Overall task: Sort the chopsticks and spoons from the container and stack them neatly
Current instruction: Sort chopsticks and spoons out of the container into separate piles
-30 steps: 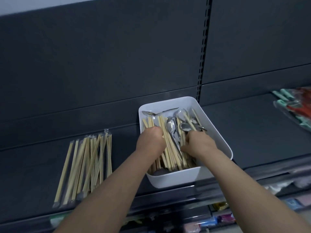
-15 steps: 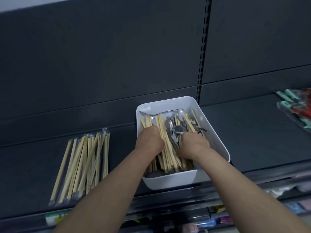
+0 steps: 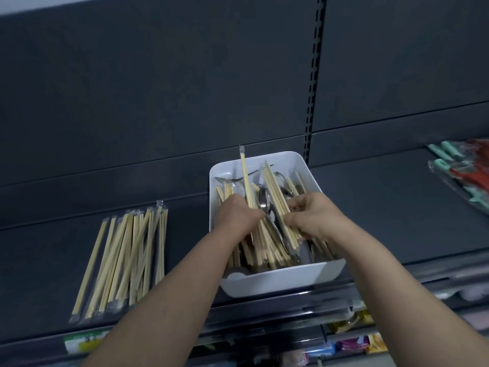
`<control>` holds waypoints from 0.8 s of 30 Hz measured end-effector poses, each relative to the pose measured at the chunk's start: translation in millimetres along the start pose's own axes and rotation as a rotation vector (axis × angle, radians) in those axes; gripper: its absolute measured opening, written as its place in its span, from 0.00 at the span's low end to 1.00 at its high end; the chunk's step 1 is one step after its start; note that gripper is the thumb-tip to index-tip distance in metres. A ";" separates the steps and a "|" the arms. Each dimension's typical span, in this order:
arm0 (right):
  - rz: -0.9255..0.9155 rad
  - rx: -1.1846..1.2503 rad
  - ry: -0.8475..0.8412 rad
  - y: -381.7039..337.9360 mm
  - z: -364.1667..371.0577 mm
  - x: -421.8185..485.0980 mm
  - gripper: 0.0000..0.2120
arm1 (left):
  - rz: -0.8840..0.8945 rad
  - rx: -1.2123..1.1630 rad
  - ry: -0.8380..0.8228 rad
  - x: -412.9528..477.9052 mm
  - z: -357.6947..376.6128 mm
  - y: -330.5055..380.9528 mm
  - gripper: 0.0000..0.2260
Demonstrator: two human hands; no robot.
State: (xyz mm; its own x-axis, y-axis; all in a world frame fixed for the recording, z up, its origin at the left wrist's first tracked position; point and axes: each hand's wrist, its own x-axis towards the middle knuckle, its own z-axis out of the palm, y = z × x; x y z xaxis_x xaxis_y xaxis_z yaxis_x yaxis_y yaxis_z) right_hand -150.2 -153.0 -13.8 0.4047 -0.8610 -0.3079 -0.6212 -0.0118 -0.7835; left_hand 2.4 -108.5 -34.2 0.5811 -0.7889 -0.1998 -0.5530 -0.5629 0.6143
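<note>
White container (image 3: 277, 280) stands on the dark shelf (image 3: 383, 207), its near wall at the shelf's front edge and its far wall close to the back panel. It holds loose chopsticks (image 3: 262, 250) mixed with metal spoons (image 3: 263, 200). Left hand (image 3: 239, 213) is inside, near the left wall, curled around a wrapped pair (image 3: 245, 176) whose tip stands above the far rim; how its fingers lie cannot be told. Right hand (image 3: 315, 215) is just beside it, fingers (image 3: 299, 205) pinching a bundle (image 3: 275, 192) tilted up out of the heap. A sorted pile (image 3: 127, 258) of wrapped chopsticks lies well apart to the left, with bare shelf between. Coloured packets (image 3: 460, 176) lie at the far right edge.
</note>
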 end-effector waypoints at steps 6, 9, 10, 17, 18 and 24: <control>-0.124 0.047 0.026 -13.8 16.9 2.2 0.12 | 0.040 -0.148 0.041 -5.3 -23.6 -6.4 0.03; -0.227 0.012 0.057 -33.3 28.9 -0.4 0.09 | 0.005 -0.306 0.174 -12.0 -48.2 -19.1 0.07; -0.266 -0.012 0.064 -41.1 34.8 -1.6 0.10 | -0.012 -0.351 0.219 -14.3 -58.0 -26.4 0.08; -0.419 -0.143 -0.040 -92.4 112.5 -20.5 0.12 | -0.234 -0.619 0.311 -28.9 -115.8 -106.7 0.04; -0.421 -0.181 -0.064 -98.1 127.2 -22.2 0.10 | -0.263 -0.600 0.280 -29.5 -121.2 -122.0 0.03; -0.308 -0.452 -0.178 -107.8 201.2 -18.2 0.10 | -0.359 -0.248 0.025 -28.4 -136.2 -199.6 0.12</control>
State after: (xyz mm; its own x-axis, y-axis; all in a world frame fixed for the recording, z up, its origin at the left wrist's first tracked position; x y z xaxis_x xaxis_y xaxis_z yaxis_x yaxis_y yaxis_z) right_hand 44.4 -33.7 -32.3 0.6951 -0.6850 -0.2183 -0.6657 -0.4985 -0.5553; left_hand 177.6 59.9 -47.2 0.7262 -0.5463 -0.4174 -0.1551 -0.7216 0.6747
